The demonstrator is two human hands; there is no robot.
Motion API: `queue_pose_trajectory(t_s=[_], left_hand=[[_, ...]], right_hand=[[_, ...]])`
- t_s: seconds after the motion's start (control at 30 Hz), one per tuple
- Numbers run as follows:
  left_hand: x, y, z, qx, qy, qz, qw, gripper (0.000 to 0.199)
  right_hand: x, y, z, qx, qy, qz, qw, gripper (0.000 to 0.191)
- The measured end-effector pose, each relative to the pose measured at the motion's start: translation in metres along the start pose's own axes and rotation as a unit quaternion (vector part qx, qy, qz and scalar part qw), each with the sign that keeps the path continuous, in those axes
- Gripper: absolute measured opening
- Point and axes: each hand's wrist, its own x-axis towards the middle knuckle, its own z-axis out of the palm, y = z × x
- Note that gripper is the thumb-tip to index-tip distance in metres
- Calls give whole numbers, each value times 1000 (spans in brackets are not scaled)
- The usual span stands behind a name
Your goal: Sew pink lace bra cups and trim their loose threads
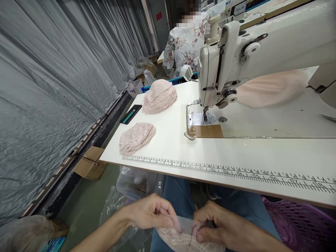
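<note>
Over my lap, below the table edge, both hands pinch a piece of pale pink lace fabric (187, 240) with a sheer strip along its top. My left hand (154, 213) grips its left side, thumb against curled fingers. Closed on the right part is my right hand (214, 224), a short gap from the left. Up on the white table, a stack of pink lace pieces (137, 137) lies near the front left corner. Behind it sits a rounded pile of pink cup-shaped pieces (160, 97). A dark phone-like object (131, 114) lies beside them.
A white sewing machine (217, 70) stands on the right of the table, with a peach fabric piece (273, 89) behind its needle area. A printed ruler (210, 168) runs along the front edge. A purple basket (301, 224) is below right. Another person (185, 42) sits ahead.
</note>
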Motion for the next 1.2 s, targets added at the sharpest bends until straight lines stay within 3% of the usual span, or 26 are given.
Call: queue_pose_trajectory(t_s=[0.3,0.53,0.7,0.97,1.2], left_hand=[[0,-4,-1,18,-17,-6,1000,54],[2,0,2,-30,-25,-11,999,57],[2,0,-1,20,-16,-16,1000,60],[2,0,-1,0,-13,-10,1000,58],[6,-14,4,1,8,-51,999,58]], right_hand=[[-2,4,-3,20,-13,4,1000,18],[7,3,5,37,-10,-8,999,32],[5,8,-1,51,-22,-2,998,43],[4,11,-4,58,-23,3,998,40],[0,23,-12,86,-33,-5,996,43]])
